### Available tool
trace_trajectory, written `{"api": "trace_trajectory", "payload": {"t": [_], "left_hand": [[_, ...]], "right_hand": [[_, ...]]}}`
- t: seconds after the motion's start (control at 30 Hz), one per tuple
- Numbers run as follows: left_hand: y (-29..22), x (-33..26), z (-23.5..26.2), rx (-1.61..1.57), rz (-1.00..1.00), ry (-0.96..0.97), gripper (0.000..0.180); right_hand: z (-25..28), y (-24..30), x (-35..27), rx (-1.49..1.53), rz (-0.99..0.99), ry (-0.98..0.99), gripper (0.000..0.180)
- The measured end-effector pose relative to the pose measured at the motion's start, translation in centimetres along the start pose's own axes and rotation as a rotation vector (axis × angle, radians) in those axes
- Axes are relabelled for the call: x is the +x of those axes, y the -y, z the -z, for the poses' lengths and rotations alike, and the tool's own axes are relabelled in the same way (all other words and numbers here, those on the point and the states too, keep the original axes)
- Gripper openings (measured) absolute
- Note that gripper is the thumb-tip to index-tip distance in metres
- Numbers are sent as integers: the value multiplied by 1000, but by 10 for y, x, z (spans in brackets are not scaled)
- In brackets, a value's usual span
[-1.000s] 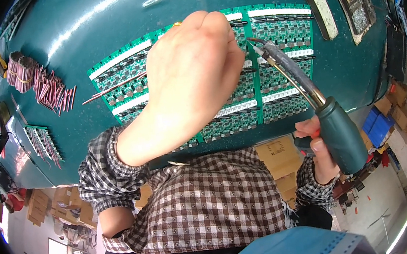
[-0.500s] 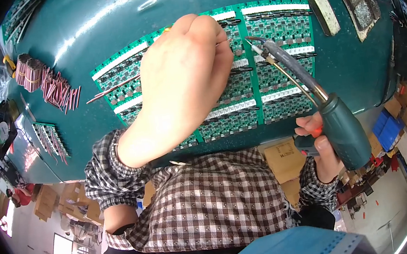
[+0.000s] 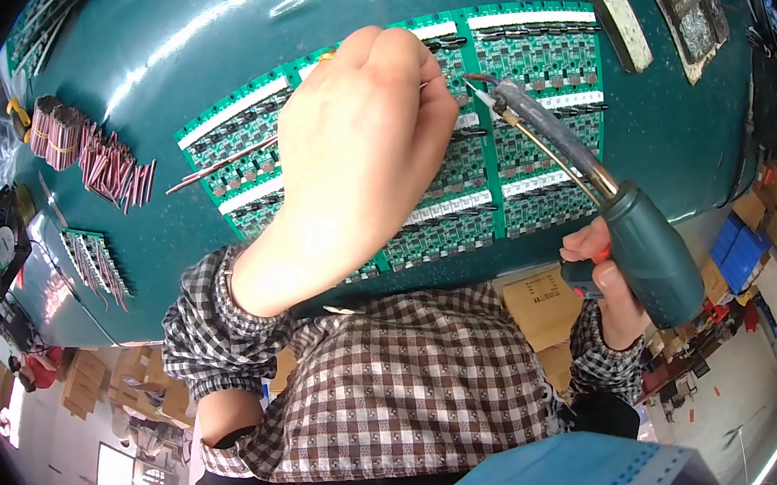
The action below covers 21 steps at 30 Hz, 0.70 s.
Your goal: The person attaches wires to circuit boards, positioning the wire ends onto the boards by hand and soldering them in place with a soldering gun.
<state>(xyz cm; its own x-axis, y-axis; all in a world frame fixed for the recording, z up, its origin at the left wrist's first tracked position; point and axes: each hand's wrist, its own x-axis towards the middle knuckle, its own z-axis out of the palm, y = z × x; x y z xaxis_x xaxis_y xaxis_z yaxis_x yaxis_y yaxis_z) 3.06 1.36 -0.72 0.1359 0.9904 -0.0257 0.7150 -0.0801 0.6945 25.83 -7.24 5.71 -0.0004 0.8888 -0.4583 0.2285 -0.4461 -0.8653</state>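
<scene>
My left hand (image 3: 350, 147) is closed, fingertips pinched together over a panel of green circuit boards (image 3: 535, 61). Thin reddish-brown wires (image 3: 221, 163) stick out to the left from under it; the pinched ends are mostly hidden by the fingers. My right hand (image 3: 614, 293) grips a dark green soldering gun (image 3: 657, 257) by its handle, with a finger at the red trigger. Its tip and thin feed tube point left, just right of my left fingertips, above the boards. White strips and black leads run in rows along the boards.
Bundled wires (image 3: 55, 135) and loose wires (image 3: 116, 172) lie at the left, near a small board piece (image 3: 95, 264) with wires. A black fan (image 3: 2, 240) stands at the left edge. A soldering-iron stand (image 3: 688, 7) and a curved pale-edged strip (image 3: 608, 2) lie at the far right.
The soldering gun's tip has shifted slightly left and my left fingertips slightly right, so the two are closer. Both hands keep their hold.
</scene>
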Motion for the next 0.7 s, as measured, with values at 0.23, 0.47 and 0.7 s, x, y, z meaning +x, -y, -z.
{"api": "trace_trajectory", "payload": {"t": [0.23,0.47,0.7], "left_hand": [[-2,0,0,30,6,-11,9],[0,-1,-1,25,8,-11,10],[-1,-1,-1,26,10,-13,10]], "right_hand": [[0,-1,0,-53,51,10,35],[9,-7,-3,-12,-2,71,52],[8,-8,0,-46,52,67,53]]}}
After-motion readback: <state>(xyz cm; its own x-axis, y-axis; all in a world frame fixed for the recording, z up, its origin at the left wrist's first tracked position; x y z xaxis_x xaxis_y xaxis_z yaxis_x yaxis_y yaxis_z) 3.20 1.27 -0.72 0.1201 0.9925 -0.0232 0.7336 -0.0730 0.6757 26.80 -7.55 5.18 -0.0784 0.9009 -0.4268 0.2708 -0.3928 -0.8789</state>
